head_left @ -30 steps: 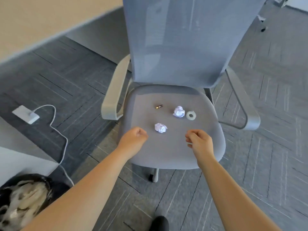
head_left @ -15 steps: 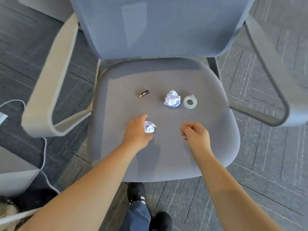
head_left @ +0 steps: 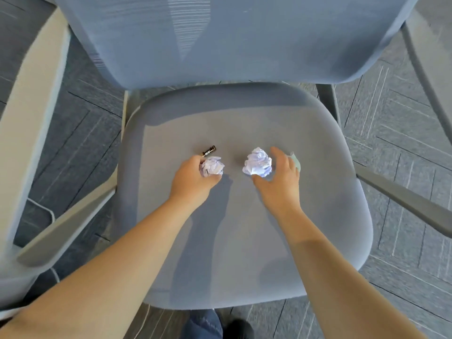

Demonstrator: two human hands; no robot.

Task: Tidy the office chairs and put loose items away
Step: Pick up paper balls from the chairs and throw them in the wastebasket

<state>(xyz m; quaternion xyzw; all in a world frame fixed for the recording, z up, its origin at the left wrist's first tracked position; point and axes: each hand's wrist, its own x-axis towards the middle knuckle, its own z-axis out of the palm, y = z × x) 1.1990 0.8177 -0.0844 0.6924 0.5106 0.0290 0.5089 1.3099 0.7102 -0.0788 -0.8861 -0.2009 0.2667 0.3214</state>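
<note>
Gripping one crumpled paper ball (head_left: 213, 166) mid-seat, the left hand (head_left: 193, 178) has its fingers curled around it. Spread wide, the right hand (head_left: 281, 178) cups a second paper ball (head_left: 258, 161) without closing; a small battery (head_left: 209, 150) lies at eleven o'clock of the left hand on the chair seat (head_left: 244, 241).

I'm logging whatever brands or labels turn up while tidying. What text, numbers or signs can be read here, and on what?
Battery: pale lettering on its dark casing, too small and blurred to read.
Crumpled paper in the left hand: faint bluish marks, nothing legible.
Crumpled paper by the right hand: faint bluish marks, nothing legible.
Chair seat: no label or sign visible.
</note>
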